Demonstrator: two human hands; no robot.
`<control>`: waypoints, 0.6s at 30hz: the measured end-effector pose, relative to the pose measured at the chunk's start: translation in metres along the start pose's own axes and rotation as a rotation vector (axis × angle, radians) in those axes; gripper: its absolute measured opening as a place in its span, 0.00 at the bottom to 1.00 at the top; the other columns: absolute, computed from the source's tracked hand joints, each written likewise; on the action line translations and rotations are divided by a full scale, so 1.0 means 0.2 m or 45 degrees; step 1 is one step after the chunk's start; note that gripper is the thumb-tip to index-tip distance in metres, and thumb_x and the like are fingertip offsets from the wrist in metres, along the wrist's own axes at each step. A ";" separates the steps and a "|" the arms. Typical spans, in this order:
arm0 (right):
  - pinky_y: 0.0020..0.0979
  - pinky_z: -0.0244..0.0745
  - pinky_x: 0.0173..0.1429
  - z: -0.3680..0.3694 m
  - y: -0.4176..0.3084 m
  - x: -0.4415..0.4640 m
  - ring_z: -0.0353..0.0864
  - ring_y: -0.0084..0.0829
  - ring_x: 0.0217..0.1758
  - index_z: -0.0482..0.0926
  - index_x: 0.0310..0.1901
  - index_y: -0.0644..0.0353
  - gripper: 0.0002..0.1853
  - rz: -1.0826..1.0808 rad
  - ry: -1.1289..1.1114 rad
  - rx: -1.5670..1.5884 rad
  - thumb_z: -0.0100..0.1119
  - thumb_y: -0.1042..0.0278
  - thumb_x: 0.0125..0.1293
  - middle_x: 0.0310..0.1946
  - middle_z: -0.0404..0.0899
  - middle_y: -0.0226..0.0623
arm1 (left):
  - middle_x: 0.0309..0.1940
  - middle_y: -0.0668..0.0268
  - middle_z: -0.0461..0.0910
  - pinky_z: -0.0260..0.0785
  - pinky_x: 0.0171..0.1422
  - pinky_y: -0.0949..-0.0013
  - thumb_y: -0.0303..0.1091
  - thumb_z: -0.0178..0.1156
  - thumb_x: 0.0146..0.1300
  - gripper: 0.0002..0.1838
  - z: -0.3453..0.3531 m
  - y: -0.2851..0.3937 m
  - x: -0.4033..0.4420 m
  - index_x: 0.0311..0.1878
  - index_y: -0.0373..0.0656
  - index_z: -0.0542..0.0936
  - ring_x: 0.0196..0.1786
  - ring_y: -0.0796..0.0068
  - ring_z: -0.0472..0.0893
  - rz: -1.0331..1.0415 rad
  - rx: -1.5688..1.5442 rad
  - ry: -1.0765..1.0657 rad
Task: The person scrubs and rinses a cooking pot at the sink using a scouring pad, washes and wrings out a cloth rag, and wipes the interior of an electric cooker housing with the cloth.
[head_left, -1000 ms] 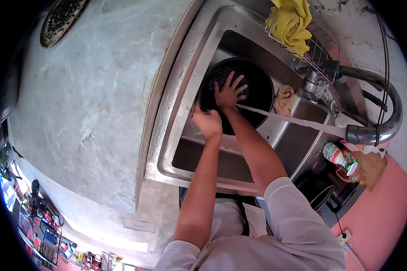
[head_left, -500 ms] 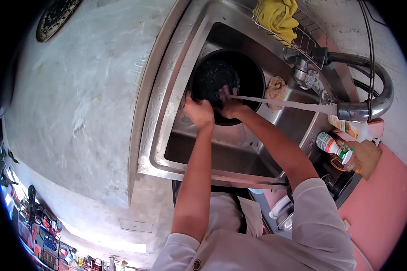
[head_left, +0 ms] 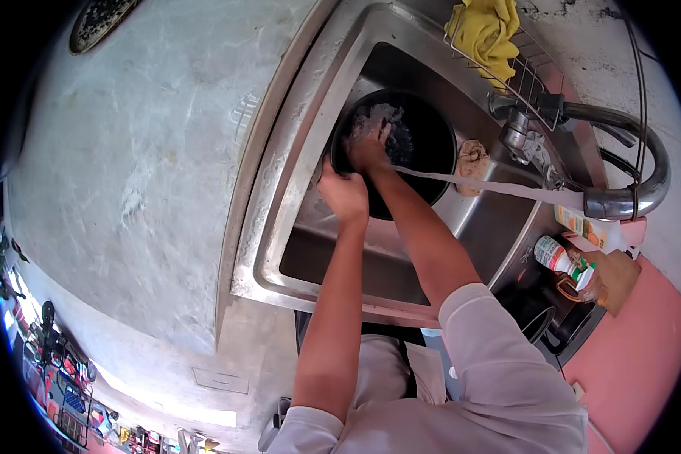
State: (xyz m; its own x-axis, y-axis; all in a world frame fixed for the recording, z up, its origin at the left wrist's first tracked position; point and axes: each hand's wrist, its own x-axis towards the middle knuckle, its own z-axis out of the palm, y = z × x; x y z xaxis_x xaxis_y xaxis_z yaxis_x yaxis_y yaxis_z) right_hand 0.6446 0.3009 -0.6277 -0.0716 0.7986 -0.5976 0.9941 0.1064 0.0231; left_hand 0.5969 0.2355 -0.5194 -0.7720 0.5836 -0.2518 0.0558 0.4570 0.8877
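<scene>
Head view, looking down into a rectangular stainless-steel sink. Compared with half a second earlier, the right hand has moved from the near side of the round black pot deeper in, towards its left wall, and pale water splashes over the fingers; the left hand remains at the rim. The left hand is closed on that rim; whether the right hand's fingers are spread or pressed together cannot be told through the splash. A water stream from the curved metal faucet crosses the pot's right edge to the right wrist, and the right forearm covers part of the near rim. A crumpled tan cloth lies just beside the pot. To the left extends a grey stone-like bench; right of the sink, a white bottle with a green cap lies tilted. Containers: the pot, inside the sink, holds churning dark water; the metal wire basket holds a yellow cloth.
</scene>
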 end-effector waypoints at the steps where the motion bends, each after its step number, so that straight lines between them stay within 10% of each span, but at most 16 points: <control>1: 0.63 0.25 0.68 0.05 -0.01 0.01 0.27 0.65 0.71 0.44 0.68 0.69 0.46 -0.364 0.041 -0.426 0.44 0.39 0.60 0.69 0.33 0.61 | 0.32 0.44 0.79 0.70 0.47 0.56 0.16 0.47 0.43 0.20 -0.01 0.02 -0.01 0.42 0.31 0.77 0.42 0.45 0.79 0.019 0.037 0.009; 7: 0.64 0.28 0.68 -0.10 0.21 -0.09 0.34 0.48 0.75 0.54 0.68 0.53 0.36 -0.920 0.102 -0.277 0.46 0.48 0.60 0.72 0.40 0.40 | 0.31 0.43 0.78 0.69 0.45 0.55 0.17 0.48 0.43 0.18 -0.02 0.03 -0.01 0.40 0.30 0.77 0.41 0.43 0.78 0.011 -0.016 0.004; 10: 0.63 0.30 0.69 0.13 0.09 0.04 0.40 0.51 0.73 0.54 0.67 0.61 0.38 -0.252 0.716 0.060 0.46 0.47 0.59 0.71 0.43 0.47 | 0.31 0.42 0.78 0.69 0.45 0.54 0.17 0.47 0.42 0.17 0.00 0.02 -0.01 0.39 0.30 0.76 0.40 0.42 0.78 0.028 0.089 0.036; 13: 0.56 0.31 0.71 0.18 -0.09 0.12 0.41 0.54 0.72 0.53 0.65 0.70 0.38 0.146 0.733 -0.138 0.44 0.51 0.60 0.69 0.44 0.56 | 0.34 0.39 0.76 0.68 0.47 0.53 0.17 0.45 0.42 0.24 0.00 0.02 0.00 0.46 0.33 0.76 0.41 0.40 0.75 0.001 0.188 -0.056; 15: 0.51 0.31 0.73 0.14 -0.06 0.09 0.41 0.56 0.72 0.52 0.64 0.75 0.37 0.025 0.674 -0.228 0.42 0.54 0.61 0.68 0.44 0.61 | 0.34 0.39 0.76 0.68 0.48 0.54 0.17 0.45 0.42 0.24 0.00 0.05 0.01 0.47 0.33 0.75 0.42 0.41 0.76 -0.074 0.161 -0.110; 18: 0.47 0.34 0.73 0.09 0.12 -0.04 0.42 0.54 0.72 0.53 0.65 0.72 0.33 -0.925 0.402 -0.431 0.41 0.57 0.62 0.68 0.45 0.59 | 0.32 0.40 0.77 0.70 0.48 0.56 0.17 0.47 0.42 0.23 0.01 0.02 0.00 0.46 0.30 0.75 0.41 0.43 0.78 0.075 0.055 -0.004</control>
State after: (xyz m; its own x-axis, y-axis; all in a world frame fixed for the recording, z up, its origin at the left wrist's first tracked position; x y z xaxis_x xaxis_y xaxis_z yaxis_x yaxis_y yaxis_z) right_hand 0.6712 0.2866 -0.6372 -0.7499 0.5860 -0.3069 0.6184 0.7858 -0.0106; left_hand 0.5981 0.2389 -0.5163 -0.7645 0.6125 -0.2009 0.1283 0.4500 0.8838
